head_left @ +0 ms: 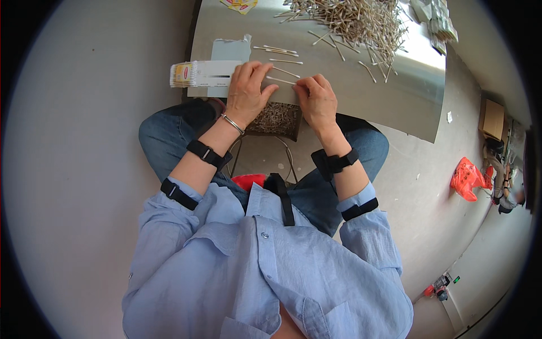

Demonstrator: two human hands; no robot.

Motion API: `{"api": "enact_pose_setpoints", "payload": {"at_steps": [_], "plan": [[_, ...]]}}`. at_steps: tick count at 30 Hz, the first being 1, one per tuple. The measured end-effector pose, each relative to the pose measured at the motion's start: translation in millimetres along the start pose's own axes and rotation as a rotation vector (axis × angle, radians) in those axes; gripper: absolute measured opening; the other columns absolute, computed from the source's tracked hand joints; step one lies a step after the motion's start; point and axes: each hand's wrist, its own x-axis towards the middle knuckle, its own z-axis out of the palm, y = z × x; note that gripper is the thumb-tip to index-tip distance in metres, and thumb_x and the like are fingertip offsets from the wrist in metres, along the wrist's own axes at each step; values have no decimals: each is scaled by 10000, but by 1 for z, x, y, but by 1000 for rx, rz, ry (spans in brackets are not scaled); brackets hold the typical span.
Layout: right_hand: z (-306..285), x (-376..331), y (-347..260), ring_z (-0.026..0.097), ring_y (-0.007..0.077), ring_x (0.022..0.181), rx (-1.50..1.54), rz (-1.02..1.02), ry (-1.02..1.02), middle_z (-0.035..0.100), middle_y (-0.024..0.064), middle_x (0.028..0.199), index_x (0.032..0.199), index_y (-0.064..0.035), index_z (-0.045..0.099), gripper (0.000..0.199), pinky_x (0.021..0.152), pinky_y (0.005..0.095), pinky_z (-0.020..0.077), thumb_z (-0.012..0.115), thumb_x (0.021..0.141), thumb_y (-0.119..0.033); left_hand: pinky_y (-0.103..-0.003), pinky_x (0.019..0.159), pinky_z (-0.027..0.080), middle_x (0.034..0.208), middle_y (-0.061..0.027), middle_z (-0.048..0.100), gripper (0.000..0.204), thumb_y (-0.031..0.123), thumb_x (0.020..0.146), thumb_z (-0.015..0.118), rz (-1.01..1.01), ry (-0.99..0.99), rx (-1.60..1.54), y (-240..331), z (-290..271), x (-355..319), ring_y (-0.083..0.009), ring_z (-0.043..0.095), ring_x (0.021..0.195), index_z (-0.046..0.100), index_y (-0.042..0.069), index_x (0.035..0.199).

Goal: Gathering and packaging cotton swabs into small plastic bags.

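My left hand [247, 93] lies over the right end of a flat white sleeve [212, 68] with a dark slot, its thumb and forefinger spread apart. At the sleeve's left end sits a pack of cotton swabs [183, 74] with a yellow and red label. Close to the table's front edge, my right hand [318, 101] has its fingertips pinched at the right end of a cotton swab [280, 81]. Another swab [286, 72] lies just beyond it, one end near my left forefinger. Farther back are several loose swabs [285, 61], roughly side by side.
A large heap of swabs [353, 20] covers the back of the metal table [403, 101], with strays around it. Clear packs [437, 22] stand at the back right. Below the front edge is a box of swabs [276, 120]. A red bag [467, 179] lies on the floor.
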Motion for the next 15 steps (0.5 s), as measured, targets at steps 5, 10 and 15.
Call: {"api": "enact_pose_setpoints", "payload": {"at_steps": [5,10,15], "plan": [[8,20,-15,533,302,1067,-103,8,60,580,91,1044,988,-88,635,242,873,396,452,701,763,-149,-462,1058,293,1292,-136,497,672,296,773,739,-33,144,166,-11,6,21,-330,406,1235,455,69,1339],[28,35,-6,458,324,1186,-46,-247,205,543,121,1207,1164,-54,576,414,1008,429,359,643,756,-70,-464,1131,227,1388,-181,437,619,214,834,667,28,34,89,-13,25,27,-343,341,1341,413,7,1360],[34,37,0,464,307,1181,-47,-347,126,549,93,1208,1164,-44,575,427,1012,432,357,603,739,-16,-451,1098,295,1331,-193,470,540,122,804,653,64,16,27,-6,25,21,-357,397,1278,472,-33,1288]]}}
